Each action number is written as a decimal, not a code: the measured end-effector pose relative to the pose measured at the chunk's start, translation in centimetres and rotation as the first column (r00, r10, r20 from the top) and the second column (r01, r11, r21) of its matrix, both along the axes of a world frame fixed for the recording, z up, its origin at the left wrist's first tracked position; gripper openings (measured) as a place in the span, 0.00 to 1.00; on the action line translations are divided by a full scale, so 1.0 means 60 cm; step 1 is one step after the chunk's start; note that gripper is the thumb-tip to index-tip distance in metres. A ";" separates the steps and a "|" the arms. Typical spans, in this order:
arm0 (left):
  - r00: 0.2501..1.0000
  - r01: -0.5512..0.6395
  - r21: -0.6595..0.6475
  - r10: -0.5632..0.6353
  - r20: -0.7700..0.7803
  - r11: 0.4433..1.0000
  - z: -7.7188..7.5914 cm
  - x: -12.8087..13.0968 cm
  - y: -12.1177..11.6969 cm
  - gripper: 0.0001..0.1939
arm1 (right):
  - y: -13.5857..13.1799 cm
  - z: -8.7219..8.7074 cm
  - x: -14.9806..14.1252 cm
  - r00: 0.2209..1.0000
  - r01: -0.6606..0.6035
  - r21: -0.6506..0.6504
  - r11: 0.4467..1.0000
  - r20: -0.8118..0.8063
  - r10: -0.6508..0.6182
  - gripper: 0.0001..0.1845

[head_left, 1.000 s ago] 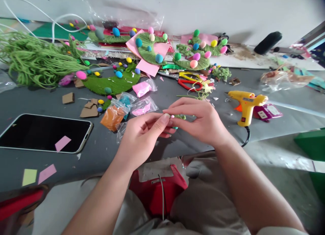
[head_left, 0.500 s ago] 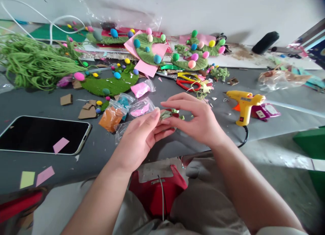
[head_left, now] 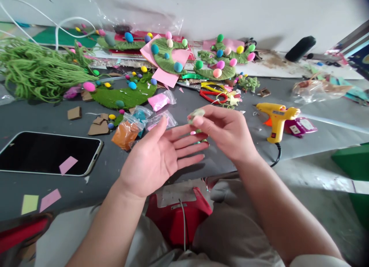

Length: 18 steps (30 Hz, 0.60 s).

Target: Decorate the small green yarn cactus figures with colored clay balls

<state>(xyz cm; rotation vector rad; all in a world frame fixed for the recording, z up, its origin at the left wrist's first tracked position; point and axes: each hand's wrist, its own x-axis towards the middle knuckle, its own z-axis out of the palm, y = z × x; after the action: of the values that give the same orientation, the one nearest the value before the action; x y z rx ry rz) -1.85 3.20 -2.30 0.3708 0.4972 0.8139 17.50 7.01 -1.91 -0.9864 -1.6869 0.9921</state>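
Observation:
My right hand [head_left: 229,134] pinches a small pale green craft piece [head_left: 198,113] between thumb and fingers. Its exact kind is hard to make out, as the fingers cover much of it. Tiny pink and green bits [head_left: 193,133] show just below those fingers. My left hand [head_left: 152,161] is open with its palm turned up and fingers spread, the fingertips close to the right hand. Beyond the left thumb lie small plastic bags of pink material [head_left: 161,101], orange material [head_left: 125,135] and blue material [head_left: 140,114].
A yellow glue gun [head_left: 278,119] rests at right, its black cord trailing off the table edge. Red-handled scissors [head_left: 213,97] lie behind my hands. At left are a phone [head_left: 43,151] and green yarn [head_left: 37,71]. Yarn-wrapped shapes with coloured balls [head_left: 168,57] line the back.
My left hand has let go of the green piece and opened flat, palm up. My right hand keeps the piece and has tilted it upward.

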 end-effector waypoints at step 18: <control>0.992 -0.011 -0.064 0.019 0.122 0.998 0.013 -0.006 -0.002 0.39 | -0.004 0.001 0.005 0.994 -0.074 0.206 0.976 0.097 0.055 0.07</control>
<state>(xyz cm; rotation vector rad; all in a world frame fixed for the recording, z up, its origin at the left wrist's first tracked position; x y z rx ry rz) -2.23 3.11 -1.52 0.2570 0.4111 0.8283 17.80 6.78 -1.86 -0.8533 -1.8668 0.8012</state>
